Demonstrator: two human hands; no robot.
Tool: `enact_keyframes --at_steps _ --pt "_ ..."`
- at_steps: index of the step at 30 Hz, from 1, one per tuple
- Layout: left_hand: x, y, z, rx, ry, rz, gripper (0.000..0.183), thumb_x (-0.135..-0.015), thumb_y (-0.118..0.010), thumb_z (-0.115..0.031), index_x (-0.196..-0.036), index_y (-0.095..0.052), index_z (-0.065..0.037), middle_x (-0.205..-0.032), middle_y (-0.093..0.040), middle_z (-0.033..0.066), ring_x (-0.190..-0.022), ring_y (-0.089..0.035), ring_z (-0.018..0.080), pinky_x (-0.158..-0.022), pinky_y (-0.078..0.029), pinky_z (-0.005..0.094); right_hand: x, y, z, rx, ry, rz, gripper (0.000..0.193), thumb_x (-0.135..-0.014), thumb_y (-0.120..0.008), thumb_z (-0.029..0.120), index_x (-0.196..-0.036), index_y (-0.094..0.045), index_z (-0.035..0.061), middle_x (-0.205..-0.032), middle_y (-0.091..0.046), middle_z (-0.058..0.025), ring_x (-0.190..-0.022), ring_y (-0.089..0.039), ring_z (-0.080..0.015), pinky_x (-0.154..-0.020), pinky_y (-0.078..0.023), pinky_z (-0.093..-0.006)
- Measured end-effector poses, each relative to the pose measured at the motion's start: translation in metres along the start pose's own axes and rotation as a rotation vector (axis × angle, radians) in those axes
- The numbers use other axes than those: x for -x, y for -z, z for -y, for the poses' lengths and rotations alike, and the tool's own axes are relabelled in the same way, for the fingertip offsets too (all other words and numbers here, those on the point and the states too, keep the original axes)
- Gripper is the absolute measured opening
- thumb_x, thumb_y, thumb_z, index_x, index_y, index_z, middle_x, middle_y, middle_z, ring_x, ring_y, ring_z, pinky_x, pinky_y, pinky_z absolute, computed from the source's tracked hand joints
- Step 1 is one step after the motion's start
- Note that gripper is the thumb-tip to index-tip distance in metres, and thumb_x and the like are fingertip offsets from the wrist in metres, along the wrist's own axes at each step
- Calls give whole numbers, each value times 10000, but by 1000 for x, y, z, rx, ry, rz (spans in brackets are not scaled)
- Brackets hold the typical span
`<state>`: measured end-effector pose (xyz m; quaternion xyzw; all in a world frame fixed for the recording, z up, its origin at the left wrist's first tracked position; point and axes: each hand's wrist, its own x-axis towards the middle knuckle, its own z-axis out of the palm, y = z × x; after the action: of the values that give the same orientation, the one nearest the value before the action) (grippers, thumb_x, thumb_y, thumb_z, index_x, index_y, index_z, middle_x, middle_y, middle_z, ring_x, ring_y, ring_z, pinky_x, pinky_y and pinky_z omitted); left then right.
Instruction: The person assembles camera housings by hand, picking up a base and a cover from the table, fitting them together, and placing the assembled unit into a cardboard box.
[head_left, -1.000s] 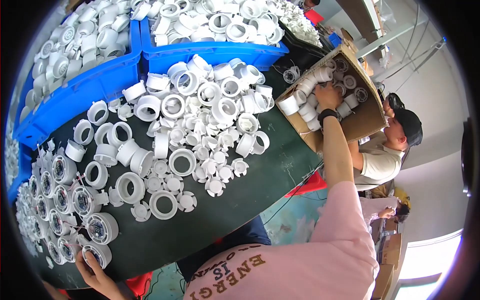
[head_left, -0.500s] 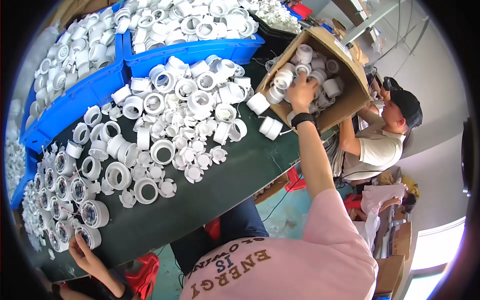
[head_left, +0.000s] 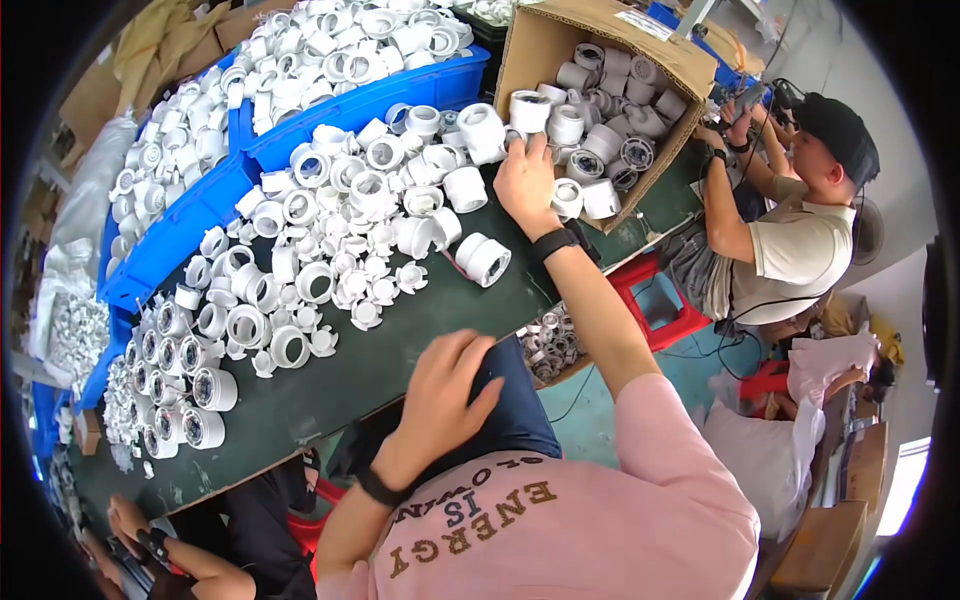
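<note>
My right hand (head_left: pixel 527 185), a dark band on its wrist, reaches to the near left edge of an open cardboard box (head_left: pixel 684 150). Its fingers are curled against a white plastic cylinder (head_left: pixel 530 112) at the box mouth; the grip is partly hidden. More white cylinders (head_left: pixel 603 142) fill the box. Outside it, loose cylinders (head_left: pixel 483 260) lie on the dark green table beside my right forearm. My left hand (head_left: pixel 445 395) hangs over the table's front edge, fingers apart, with nothing in it.
White rings and small clips are heaped on the table (head_left: pixel 400 330). Blue bins (head_left: pixel 360 120) of white parts stand behind. Finished-looking round units (head_left: pixel 205 420) sit at left, near another person's hand (head_left: pixel 125 520). A co-worker (head_left: pixel 800 210) is at right; a red stool (head_left: pixel 670 310) stands below.
My right hand has moved from inside the box to its left edge. My left hand has come into view. The other person's hand at lower left has drawn back from the round units.
</note>
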<state>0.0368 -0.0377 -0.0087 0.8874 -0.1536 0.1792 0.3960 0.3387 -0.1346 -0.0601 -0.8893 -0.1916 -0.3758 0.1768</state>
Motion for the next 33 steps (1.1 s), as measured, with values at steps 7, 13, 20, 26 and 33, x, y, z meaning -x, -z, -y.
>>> enact_keyframes --at_steps 7,13,20,26,33 --pt "-66 -46 72 -28 -40 -11 334 -785 -634 -114 -1076 -526 9 -1065 -537 165 -984 -517 348 -818 -424 413 -20 45 -12 -68 84 312 341 -720 -621 96 -1051 -597 22 -914 -617 -193 -869 -601 -366 -748 -503 -455" --pt "-60 -17 69 53 26 29 209 -825 -627 -95 -1010 -577 -13 -927 -591 138 -866 -605 290 -753 -479 358 32 100 -23 -37 210 251 516 -684 -599 8 -1193 -525 36 -1121 -547 -204 -1048 -501 -380 -912 -413 -448" --pt "-72 103 119 -54 256 -149 197 -821 -628 -72 -1016 -615 -51 -966 -642 76 -842 -622 186 -683 -485 291 45 114 -31 -34 172 352 641 -683 -613 -18 -1302 -476 79 -1190 -454 -232 -1060 -471 -404 -911 -397 -457" --pt "-78 277 275 -650 438 -567 252 -766 -650 -166 -981 -642 -34 -897 -666 147 -823 -649 282 -720 -507 371 42 107 -10 -76 79 287 554 -680 -639 -7 -1205 -465 22 -1082 -478 -200 -1009 -481 -405 -834 -430 -449" --pt "-91 380 411 -767 827 -57 569 -652 -675 -297 -1164 -611 -57 -1080 -643 183 -967 -628 315 -789 -493 419 51 85 12 -141 -20 224 523 -699 -640 25 -1215 -583 84 -1088 -467 -222 -985 -466 -393 -846 -408 -464"
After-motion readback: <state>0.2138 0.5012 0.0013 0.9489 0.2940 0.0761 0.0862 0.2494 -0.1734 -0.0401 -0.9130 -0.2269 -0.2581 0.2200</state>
